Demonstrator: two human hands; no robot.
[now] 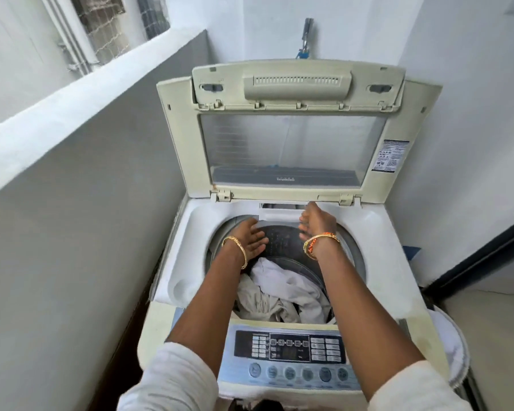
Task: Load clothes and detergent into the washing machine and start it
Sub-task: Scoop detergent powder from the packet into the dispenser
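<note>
While hands [251, 237] hover, clothes [282, 292] below.

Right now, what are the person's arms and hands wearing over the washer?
Both forearms are bare, with white sleeves pushed up near the elbows. The left hand has a thin gold bangle at the wrist. The right hand has a gold bangle with an orange-red thread band beside it. No gloves; I can't make out any rings.
</note>
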